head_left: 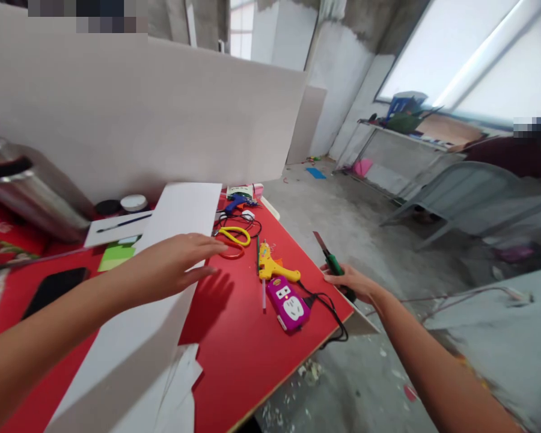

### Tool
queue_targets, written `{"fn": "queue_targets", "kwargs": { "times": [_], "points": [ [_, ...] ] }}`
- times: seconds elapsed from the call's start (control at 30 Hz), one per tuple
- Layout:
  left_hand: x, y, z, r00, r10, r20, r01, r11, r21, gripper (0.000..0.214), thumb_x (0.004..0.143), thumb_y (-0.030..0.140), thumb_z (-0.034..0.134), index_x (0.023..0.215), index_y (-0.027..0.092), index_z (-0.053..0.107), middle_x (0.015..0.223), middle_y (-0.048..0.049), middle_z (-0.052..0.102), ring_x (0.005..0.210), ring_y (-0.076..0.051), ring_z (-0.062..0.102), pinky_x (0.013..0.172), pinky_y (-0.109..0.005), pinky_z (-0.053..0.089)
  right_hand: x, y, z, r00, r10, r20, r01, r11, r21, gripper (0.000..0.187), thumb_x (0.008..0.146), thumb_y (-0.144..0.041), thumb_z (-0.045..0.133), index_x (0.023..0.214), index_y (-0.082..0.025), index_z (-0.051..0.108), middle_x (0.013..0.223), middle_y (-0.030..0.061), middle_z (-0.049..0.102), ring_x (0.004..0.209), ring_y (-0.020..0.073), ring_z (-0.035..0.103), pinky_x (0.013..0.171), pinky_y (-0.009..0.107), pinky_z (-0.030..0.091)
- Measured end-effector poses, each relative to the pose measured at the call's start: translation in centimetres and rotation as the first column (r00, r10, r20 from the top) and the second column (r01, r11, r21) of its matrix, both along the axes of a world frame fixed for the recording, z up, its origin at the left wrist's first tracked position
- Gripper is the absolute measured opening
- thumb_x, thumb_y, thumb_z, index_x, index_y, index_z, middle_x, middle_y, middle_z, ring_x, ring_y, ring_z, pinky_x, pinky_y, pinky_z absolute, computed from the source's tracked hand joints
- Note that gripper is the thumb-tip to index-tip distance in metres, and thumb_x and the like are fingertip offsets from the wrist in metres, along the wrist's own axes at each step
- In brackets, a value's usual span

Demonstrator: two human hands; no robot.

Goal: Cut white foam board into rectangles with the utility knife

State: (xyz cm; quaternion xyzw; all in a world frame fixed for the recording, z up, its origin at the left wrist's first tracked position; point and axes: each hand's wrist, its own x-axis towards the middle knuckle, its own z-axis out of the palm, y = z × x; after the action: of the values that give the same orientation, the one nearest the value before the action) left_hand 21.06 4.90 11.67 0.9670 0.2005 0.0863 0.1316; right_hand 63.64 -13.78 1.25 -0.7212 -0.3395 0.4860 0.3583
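Observation:
My left hand [175, 264] reaches over a long white board [121, 355], fingers stretched out, palm down, holding nothing; its shadow falls on the red table [234, 355]. At the table's right edge my right hand [356, 281] is closed around a green utility knife [334, 264], whose blade is out and points up and away. Between the hands lie a yellow glue gun [270, 264] with a glue stick in it and a purple power strip [288, 305]. Scissors with yellow and red handles [235, 236] lie just beyond my left fingertips.
A blue glue gun [238, 203] and black cables sit at the far end. On the left are a steel flask [40, 198], a black phone [56, 288] and a thin brush [124, 223]. A tall white panel [162, 114] stands behind. A person sits on a grey chair [473, 186] at right.

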Motion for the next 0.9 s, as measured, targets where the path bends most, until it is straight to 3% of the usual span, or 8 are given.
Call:
{"fn": "queue_targets", "kwargs": {
  "times": [0.17,0.33,0.43,0.5,0.57,0.67,0.77,0.9],
  "points": [
    [-8.0,-1.2,-2.2,0.983,0.182,0.002,-0.181,0.982,-0.058,0.054,0.093,0.068,0.043,0.13,0.037,0.067,0.136,0.0008,0.067,0.123,-0.029,0.064,0.106,-0.045,0.051,1.2,-4.7,-0.6,0.989,-0.076,-0.123,0.067,0.995,-0.071,0.065,0.06,-0.05,0.085,0.114,-0.021,0.063,0.099,0.0074,0.072,0.084,0.0253,0.07,0.072,0.036,0.057],
    [-11.8,-2.9,-1.9,0.966,0.253,0.062,-0.252,0.967,-0.027,0.054,0.092,0.071,0.043,0.132,0.041,0.063,0.137,0.009,0.065,0.125,-0.026,0.062,0.109,-0.05,0.049,0.8,-9.0,0.3,0.997,0.004,0.077,-0.001,0.999,-0.035,0.067,0.06,-0.042,0.08,0.122,-0.021,0.064,0.111,0.0088,0.072,0.093,0.0274,0.07,0.075,0.035,0.056],
    [-13.4,-3.5,-2.1,0.957,0.283,0.063,-0.284,0.959,0.002,0.051,0.094,0.069,0.041,0.134,0.043,0.061,0.139,0.0113,0.063,0.128,-0.026,0.06,0.11,-0.051,0.048,-0.3,-10.0,0.2,0.976,-0.007,0.216,0.02,0.998,-0.059,0.056,0.063,-0.04,0.07,0.116,-0.021,0.068,0.097,0.0058,0.075,0.082,0.0264,0.07,0.068,0.034,0.054],
    [-14.0,-3.8,-2.4,0.956,0.285,0.07,-0.286,0.958,0.0,0.051,0.093,0.068,0.043,0.134,0.044,0.062,0.139,0.0095,0.063,0.128,-0.026,0.061,0.11,-0.048,0.049,-0.9,-9.7,-0.1,0.907,-0.069,0.416,0.077,0.997,-0.002,0.042,0.063,-0.045,0.066,0.097,-0.02,0.072,0.079,0.0035,0.073,0.073,0.0254,0.067,0.063,0.033,0.051],
    [-14.3,-4.1,-2.7,0.955,0.283,0.088,-0.283,0.959,-0.012,0.05,0.092,0.067,0.046,0.132,0.044,0.063,0.138,0.0074,0.065,0.127,-0.027,0.062,0.109,-0.045,0.05,-1.3,-8.9,-0.3,0.785,-0.148,0.601,0.1,0.989,0.112,0.034,0.062,-0.049,0.065,0.08,-0.021,0.07,0.068,0.0027,0.069,0.07,0.0249,0.064,0.063,0.033,0.048],
    [-14.3,-4.7,-2.7,0.955,0.279,0.104,-0.278,0.96,-0.028,0.049,0.092,0.065,0.047,0.131,0.042,0.065,0.136,0.0063,0.066,0.126,-0.028,0.062,0.107,-0.046,0.052,-1.4,-7.3,-0.1,0.662,-0.266,0.7,0.112,0.96,0.258,0.032,0.061,-0.051,0.062,0.073,-0.022,0.067,0.069,0.0036,0.068,0.073,0.0254,0.062,0.069,0.034,0.046],
    [-14.4,-5.5,-2.5,0.958,0.269,0.1,-0.265,0.963,-0.044,0.05,0.092,0.065,0.045,0.13,0.041,0.067,0.134,0.005,0.067,0.124,-0.029,0.064,0.104,-0.048,0.054,-1.3,-5.4,0.1,0.644,-0.3,0.704,0.111,0.947,0.303,0.034,0.062,-0.053,0.061,0.073,-0.021,0.063,0.07,0.0031,0.065,0.072,0.0237,0.06,0.069,0.033,0.045],
    [-15.1,-6.4,-2.4,0.946,0.314,0.081,-0.309,0.949,-0.064,0.049,0.092,0.064,0.046,0.13,0.041,0.067,0.134,0.0039,0.067,0.123,-0.029,0.065,0.103,-0.045,0.056,-1.6,-2.2,-0.6,0.686,-0.232,0.689,0.06,0.963,0.264,0.028,0.064,-0.049,0.06,0.07,-0.021,0.061,0.062,-0.0001,0.058,0.065,0.0198,0.055,0.063,0.03,0.041]
  ]
}}
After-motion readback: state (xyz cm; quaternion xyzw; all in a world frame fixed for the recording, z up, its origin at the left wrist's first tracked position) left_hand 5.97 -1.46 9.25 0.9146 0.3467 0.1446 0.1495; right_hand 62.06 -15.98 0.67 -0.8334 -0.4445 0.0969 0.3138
